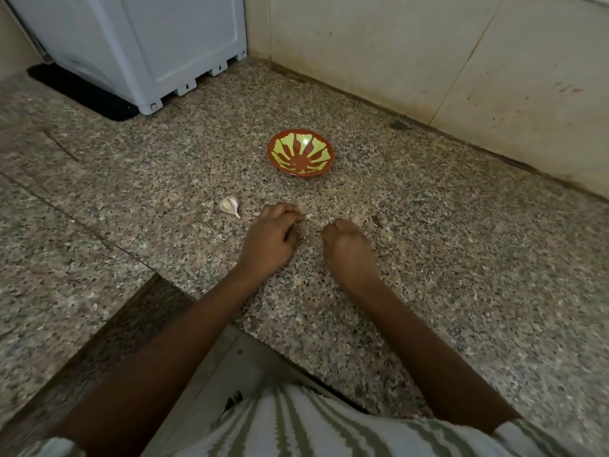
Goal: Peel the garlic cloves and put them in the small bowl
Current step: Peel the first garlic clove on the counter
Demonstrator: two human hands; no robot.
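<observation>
Speckled granite counter (461,258), stained tiled wall (428,61) along the far edge, white appliance (148,37) on a black mat (75,90) in the back left corner. The small bowl (273,150) sits toward the far edge. One garlic clove (230,206), skin on, lies mid-counter just beside the left hand (273,235). The right hand (346,245) is close by. Both have fingers curled under, and I can't tell if they're holding anything.

From the small bowl (300,152) back to your left hand (273,237) and right hand (349,250) you have open desk (445,252), a straight lane. Left of the bowl and nearer you lies a garlic clove (230,206), just beside your left hand. Behind and right of the bowl the wall (428,61) closes in; far behind-left of it stands a white appliance (141,44)
</observation>
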